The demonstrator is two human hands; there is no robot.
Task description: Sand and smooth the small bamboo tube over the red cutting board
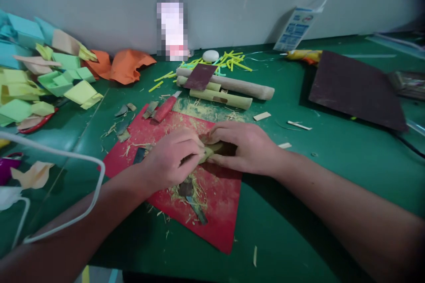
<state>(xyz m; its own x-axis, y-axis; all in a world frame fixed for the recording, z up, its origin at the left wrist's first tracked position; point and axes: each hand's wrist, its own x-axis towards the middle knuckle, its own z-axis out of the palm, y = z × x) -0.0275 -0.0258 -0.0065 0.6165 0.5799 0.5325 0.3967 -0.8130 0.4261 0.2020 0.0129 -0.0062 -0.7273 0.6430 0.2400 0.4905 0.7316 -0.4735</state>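
Observation:
Over the red mat, my right hand (245,146) is closed around a short yellow-green piece of bamboo (211,152), mostly covered by my fingers. My left hand (175,157) is closed too, its fingertips pressed at the left end of that piece; whatever they pinch is hidden. Beneath both hands lies the red mat (219,225), strewn with shavings and dust. Dark strips of scrap (196,208) rest on it below my left hand. A red-handled knife (166,108) sits near the mat's upper edge, its blade pointing away from me.
Behind the mat lie cut bamboo tubes (221,98) with a small brown sandpaper square (200,76) on top. A larger dark sheet (357,90) is at right. Folded coloured papers (63,70) crowd the left, and a white cable (96,185) crosses above my left forearm.

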